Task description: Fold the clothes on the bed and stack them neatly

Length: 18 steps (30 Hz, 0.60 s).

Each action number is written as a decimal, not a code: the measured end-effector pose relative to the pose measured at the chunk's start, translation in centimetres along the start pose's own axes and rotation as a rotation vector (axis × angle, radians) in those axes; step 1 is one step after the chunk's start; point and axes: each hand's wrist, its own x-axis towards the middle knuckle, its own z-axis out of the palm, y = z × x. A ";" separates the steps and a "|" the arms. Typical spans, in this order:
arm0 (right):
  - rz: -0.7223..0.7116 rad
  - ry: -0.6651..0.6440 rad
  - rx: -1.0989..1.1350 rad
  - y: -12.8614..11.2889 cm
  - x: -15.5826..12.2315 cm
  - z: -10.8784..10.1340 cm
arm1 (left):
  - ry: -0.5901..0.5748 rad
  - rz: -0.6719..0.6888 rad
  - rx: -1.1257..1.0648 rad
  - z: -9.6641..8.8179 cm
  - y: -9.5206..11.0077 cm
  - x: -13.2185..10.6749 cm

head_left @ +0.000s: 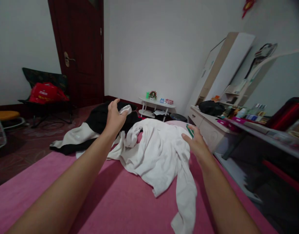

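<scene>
My left hand [116, 115] is raised over the dark clothing, its fingers closed on a small white piece, apparently cloth [125, 110]. Whether that piece joins the shirt below, I cannot tell. My right hand [196, 140] is at the right side of the white long-sleeved shirt [156, 146], thumb and fingers around a thin green object [190, 131] that looks like part of a hanger. Spread on the pink bed cover [120, 201], the shirt is rumpled, one sleeve reaching toward me. Black-and-white clothing [98, 118] lies in a heap beyond my left forearm.
A low white table [156, 102] with flowers stands by the far wall. On the right are a drawer cabinet [207, 126] and a cluttered desk [266, 131]. A folding chair [47, 76] bears a red bag [45, 93], near a dark red door [82, 48].
</scene>
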 end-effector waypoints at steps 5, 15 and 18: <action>0.058 -0.416 -0.034 -1.2 -1.5 0.7 | -0.351 -0.011 -0.116 0.6 4.3 -1.7; 0.034 -1.071 -0.131 -4.5 -4.7 2.6 | -1.266 0.063 0.465 1.7 2.4 -5.1; -0.014 -1.232 -0.205 -6.0 -6.3 3.9 | -1.336 0.136 0.715 2.7 2.6 -7.4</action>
